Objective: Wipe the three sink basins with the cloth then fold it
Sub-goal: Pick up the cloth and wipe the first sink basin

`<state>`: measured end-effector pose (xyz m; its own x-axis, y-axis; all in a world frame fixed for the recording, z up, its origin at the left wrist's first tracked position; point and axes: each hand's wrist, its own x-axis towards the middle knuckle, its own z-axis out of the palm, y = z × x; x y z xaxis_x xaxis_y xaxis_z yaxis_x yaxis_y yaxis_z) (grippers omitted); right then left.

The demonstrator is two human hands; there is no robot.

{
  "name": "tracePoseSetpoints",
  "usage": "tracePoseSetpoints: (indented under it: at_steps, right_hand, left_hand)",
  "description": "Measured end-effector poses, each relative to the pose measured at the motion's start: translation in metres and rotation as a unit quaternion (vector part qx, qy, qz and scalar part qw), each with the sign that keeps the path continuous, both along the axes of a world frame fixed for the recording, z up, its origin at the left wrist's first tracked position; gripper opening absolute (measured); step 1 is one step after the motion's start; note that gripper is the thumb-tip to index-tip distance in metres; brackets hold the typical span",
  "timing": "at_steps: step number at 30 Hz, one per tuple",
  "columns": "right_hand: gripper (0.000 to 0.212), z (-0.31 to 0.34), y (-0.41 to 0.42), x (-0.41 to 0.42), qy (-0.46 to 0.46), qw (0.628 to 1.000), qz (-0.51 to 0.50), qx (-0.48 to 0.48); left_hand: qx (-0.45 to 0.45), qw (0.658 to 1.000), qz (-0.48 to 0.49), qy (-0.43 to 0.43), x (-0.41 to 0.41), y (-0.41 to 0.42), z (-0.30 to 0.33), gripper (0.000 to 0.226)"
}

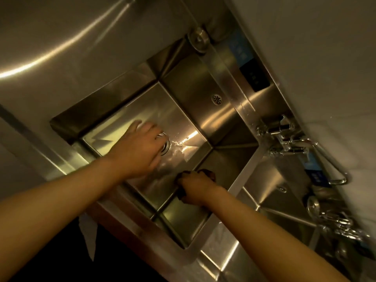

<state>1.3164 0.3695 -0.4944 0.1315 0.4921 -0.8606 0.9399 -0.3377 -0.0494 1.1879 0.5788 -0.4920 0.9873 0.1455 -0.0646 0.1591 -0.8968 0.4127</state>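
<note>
Nearest to us, our right hand (194, 188) is clenched around the dark cloth (205, 173), bunched low against the near-right wall of the basin (183, 110). Our left hand (140, 147) lies flat with loose fingers on the basin floor, holding nothing, partly over the drain (165, 144). We judge the main risk is the wet steel: water glints beside the drain, and a braced palm could slide as we lean in. A cloth balled this tightly may also skip the corners and leave streaks. Farther right, the next basin (270, 192) sits beyond a narrow divider, and reaching across could knock a wrist on the faucet (284, 139) mounted on the back ledge. The steel surface (61, 47) runs on to the left under dim, warm light, with a pale wall (325, 47) behind the sinks.
</note>
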Motion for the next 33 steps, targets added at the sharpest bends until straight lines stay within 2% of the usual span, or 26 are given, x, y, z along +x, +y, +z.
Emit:
tracePoseSetpoints:
  at_steps: [3,8,12,17,20,26,29,33]
  right_hand:
    - [0.048,0.011,0.031,0.028,-0.045,0.996,0.046,0.06]
    - [0.052,0.022,0.092,0.071,-0.118,0.977,0.111,0.139]
    - [0.059,0.025,0.129,0.109,-0.173,0.95,0.089,0.244]
    - [0.059,0.018,0.148,0.165,-0.251,0.897,-0.003,0.365]
    - [0.064,0.011,0.144,0.187,-0.244,0.884,-0.051,0.396]
    - [0.07,-0.003,0.116,0.195,-0.226,0.866,-0.098,0.434]
    - [0.064,-0.001,0.086,0.201,-0.209,0.838,-0.15,0.482]
    - [0.066,0.004,0.042,0.212,-0.221,0.79,-0.276,0.501]
  left_hand:
    - [0.051,0.998,0.014,-0.042,0.047,0.039,0.015,0.06]
    - [0.146,0.988,0.051,0.011,0.075,0.101,0.012,0.087]
    - [0.145,0.984,0.1,0.039,0.058,0.136,-0.005,0.094]
    - [0.148,0.982,0.117,0.032,0.051,0.146,-0.022,0.098]
    - [0.13,0.984,0.119,0.009,0.052,0.147,-0.024,0.1]
    - [0.15,0.981,0.126,-0.005,0.054,0.149,-0.032,0.101]
    - [0.159,0.978,0.134,0.012,0.054,0.156,-0.042,0.106]
    - [0.152,0.978,0.137,0.05,0.054,0.163,-0.052,0.116]
